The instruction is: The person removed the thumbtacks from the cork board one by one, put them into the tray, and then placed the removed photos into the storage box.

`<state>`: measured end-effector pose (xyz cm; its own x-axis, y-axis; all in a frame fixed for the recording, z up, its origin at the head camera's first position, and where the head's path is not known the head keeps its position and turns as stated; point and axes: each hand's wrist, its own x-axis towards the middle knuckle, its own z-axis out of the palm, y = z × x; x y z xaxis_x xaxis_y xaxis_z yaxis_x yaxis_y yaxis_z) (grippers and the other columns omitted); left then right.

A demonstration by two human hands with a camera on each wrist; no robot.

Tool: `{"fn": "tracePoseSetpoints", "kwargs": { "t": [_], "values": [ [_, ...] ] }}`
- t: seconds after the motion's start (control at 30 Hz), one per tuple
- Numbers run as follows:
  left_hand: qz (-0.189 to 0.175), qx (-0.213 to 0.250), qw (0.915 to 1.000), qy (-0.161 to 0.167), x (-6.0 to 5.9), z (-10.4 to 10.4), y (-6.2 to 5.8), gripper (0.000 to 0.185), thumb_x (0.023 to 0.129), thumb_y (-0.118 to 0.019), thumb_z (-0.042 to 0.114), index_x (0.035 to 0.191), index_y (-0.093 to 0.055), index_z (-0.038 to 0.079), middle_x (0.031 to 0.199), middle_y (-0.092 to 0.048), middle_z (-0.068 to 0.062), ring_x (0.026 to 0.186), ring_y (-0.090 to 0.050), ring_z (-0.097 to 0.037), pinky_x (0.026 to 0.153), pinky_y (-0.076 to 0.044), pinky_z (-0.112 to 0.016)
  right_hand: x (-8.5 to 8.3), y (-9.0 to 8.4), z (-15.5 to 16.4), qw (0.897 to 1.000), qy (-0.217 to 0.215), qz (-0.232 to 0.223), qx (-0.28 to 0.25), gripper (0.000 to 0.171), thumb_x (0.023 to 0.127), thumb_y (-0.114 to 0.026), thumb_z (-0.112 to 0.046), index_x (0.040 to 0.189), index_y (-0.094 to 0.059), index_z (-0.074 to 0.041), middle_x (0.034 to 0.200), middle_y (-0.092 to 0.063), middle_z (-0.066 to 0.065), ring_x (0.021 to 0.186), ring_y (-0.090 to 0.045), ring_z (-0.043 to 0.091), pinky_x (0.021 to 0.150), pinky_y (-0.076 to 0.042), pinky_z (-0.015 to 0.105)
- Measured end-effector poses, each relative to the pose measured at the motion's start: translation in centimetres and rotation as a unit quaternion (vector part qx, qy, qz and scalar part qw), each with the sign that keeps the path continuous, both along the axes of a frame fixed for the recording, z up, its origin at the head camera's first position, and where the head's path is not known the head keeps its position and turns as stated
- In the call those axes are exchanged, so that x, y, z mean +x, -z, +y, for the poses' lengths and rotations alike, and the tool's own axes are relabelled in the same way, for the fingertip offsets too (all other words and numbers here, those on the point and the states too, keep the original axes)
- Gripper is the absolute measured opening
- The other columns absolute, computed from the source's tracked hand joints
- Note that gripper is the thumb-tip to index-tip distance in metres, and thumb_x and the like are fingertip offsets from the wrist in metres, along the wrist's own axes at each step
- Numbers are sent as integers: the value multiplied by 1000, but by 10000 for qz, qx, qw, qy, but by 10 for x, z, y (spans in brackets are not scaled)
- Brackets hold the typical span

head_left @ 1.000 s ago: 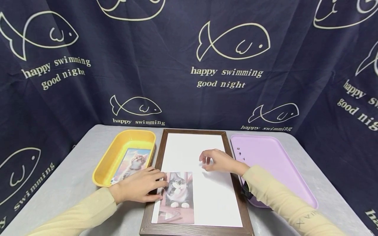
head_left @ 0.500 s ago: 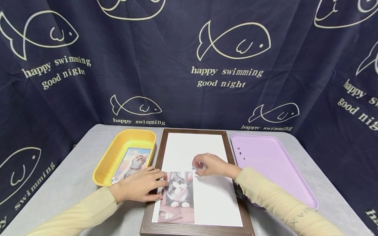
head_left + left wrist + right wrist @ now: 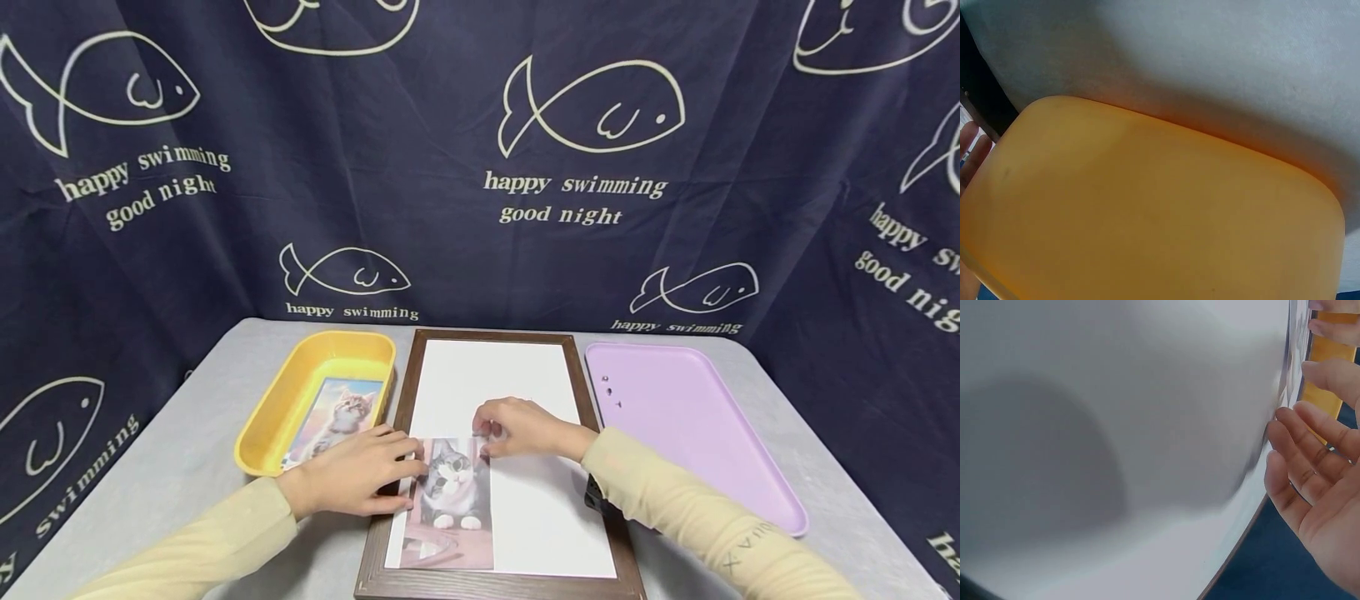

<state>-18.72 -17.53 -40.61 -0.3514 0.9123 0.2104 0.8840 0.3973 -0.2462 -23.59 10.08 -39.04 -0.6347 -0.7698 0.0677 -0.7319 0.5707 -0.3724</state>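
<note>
A brown wooden frame (image 3: pixel 606 517) with a white board (image 3: pixel 540 492) lies in the middle of the grey table. A cat photo (image 3: pixel 453 500) sits on the board's lower left. My left hand (image 3: pixel 360 479) lies flat on the photo's left edge and the frame's left rail. My right hand (image 3: pixel 517 429) touches the photo's top right corner with bent fingertips. In the right wrist view, the right hand (image 3: pixel 1316 475) shows loosely bent fingers beside the white board (image 3: pixel 1116 425), with nothing seen between them.
A yellow tray (image 3: pixel 281 400) holding another cat photo (image 3: pixel 337 412) stands left of the frame; its wall (image 3: pixel 1147 212) fills the left wrist view. A flat purple tray (image 3: pixel 697 425) with a few small dark bits (image 3: pixel 607 387) lies on the right. A dark fish-print curtain hangs behind.
My right hand has moved left and toward me across the white board, down to the photo's top right corner. The left hand has stayed on the photo's left edge.
</note>
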Motion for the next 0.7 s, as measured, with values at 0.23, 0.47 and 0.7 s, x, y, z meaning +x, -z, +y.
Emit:
{"fn": "tracePoseSetpoints", "kwargs": {
  "t": [0.23,0.47,0.7],
  "values": [
    [-13,-6,10000,-20,1,1,-1,34,84,-55,48,108,-60,23,103,-55,6,92,-52,-12,84,-43,-33,2,0,-4,9999,75,-33,124,22,75,-70,-21,95,-62,-13,83,-62,-4,76,-57,10,68,-43,20],
    [-30,-45,10000,-42,1,0,0,35,84,-55,48,108,-59,23,103,-55,6,92,-51,-12,84,-42,-33,2,0,-7,9998,81,-155,120,23,76,-70,-21,95,-63,-12,84,-60,-3,76,-56,11,68,-43,19],
    [25,-51,10000,-36,1,1,0,34,84,-56,48,107,-59,23,102,-55,6,92,-51,-12,85,-42,-33,0,2,-9,9997,-28,-238,17,24,74,-72,-18,95,-63,-9,83,-57,-1,73,-51,8,68,-42,19]
  ]
}}
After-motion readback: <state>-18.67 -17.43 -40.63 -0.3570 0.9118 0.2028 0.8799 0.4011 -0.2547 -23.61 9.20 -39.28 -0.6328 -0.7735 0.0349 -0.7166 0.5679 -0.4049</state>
